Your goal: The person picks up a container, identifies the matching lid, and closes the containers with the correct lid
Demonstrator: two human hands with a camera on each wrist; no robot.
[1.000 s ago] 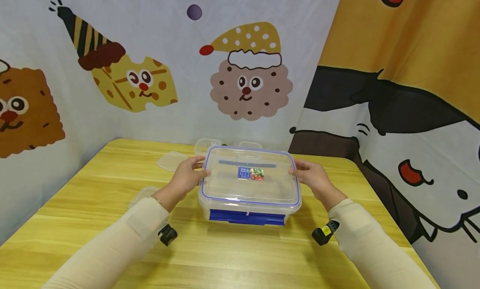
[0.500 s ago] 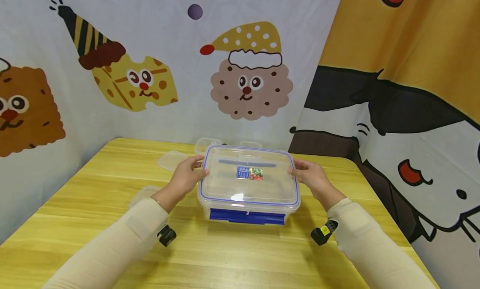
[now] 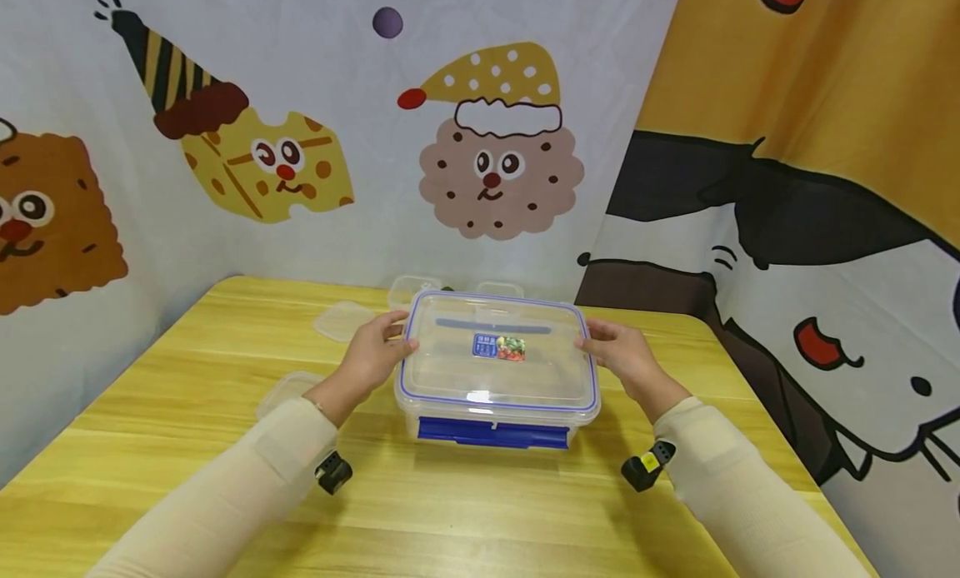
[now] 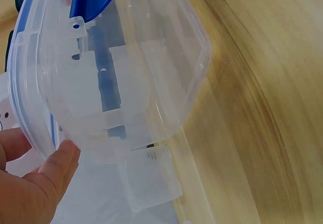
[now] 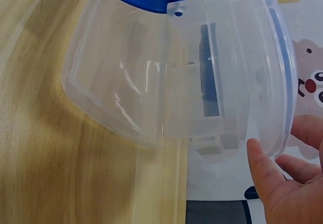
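Note:
A large clear plastic food container (image 3: 491,435) stands in the middle of the table, its blue front latch hanging at the front. On top sits its clear lid (image 3: 450,370), which has a blue seal line and a printed label. My left hand (image 3: 372,355) pinches the lid's left edge, thumb on top and fingers under the rim. On the opposite edge, my right hand (image 3: 624,355) holds the lid in the same manner. Through the clear wall in the left wrist view, a blue latch strip (image 4: 106,77) shows on the far side. The container looks hollow inside.
Two thin clear plastic pieces, one farther back (image 3: 341,321) and one nearer (image 3: 288,391), lie left of the container. Small clear boxes (image 3: 411,288) stand behind it by the cartoon-printed curtain (image 3: 300,253). Wood-grain tabletop (image 3: 480,520) extends in front.
Hands, lid and container keep almost the same places. Only a tiny shift of the lid and a changing glare on its front show.

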